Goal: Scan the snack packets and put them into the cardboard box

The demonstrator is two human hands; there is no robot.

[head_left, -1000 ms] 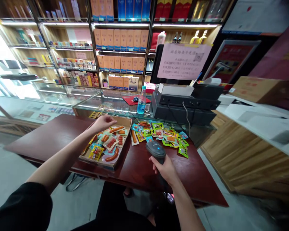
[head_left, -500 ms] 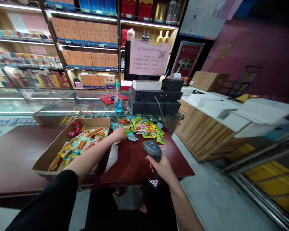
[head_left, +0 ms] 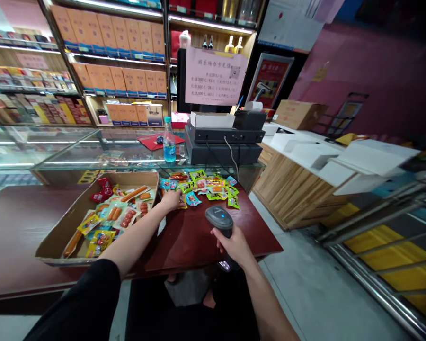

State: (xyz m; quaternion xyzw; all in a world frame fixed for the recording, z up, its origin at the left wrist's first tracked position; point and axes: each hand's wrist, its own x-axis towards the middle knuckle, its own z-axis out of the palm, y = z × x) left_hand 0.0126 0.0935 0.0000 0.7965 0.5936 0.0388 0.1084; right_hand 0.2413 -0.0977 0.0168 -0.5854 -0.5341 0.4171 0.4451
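Note:
My right hand (head_left: 236, 245) is wrapped around the handle of a dark barcode scanner (head_left: 219, 217), which shows a small blue light on top. At the left edge of a pile of small snack packets (head_left: 216, 188), my left hand (head_left: 171, 201) has its fingers closed at a yellow snack packet (head_left: 184, 203), mostly hidden by the fingers. A blue packet (head_left: 192, 199) lies just right of those fingertips. Left of my forearm is an open cardboard box (head_left: 57, 237) holding wrapped sausages (head_left: 128, 218) and other packets. My left forearm crosses its right side.
Behind the pile stands a glass counter (head_left: 74, 154) with a bottle of blue drink (head_left: 169, 142) and a dark cash register base (head_left: 223, 154) under a screen. The reddish-brown table (head_left: 184, 246) ends just beyond the scanner. A wooden cabinet (head_left: 291, 189) stands right.
My left hand has shifted slightly left and down, and a yellow packet now shows at its fingers. The right hand still holds the scanner. The camera view has shifted a little.

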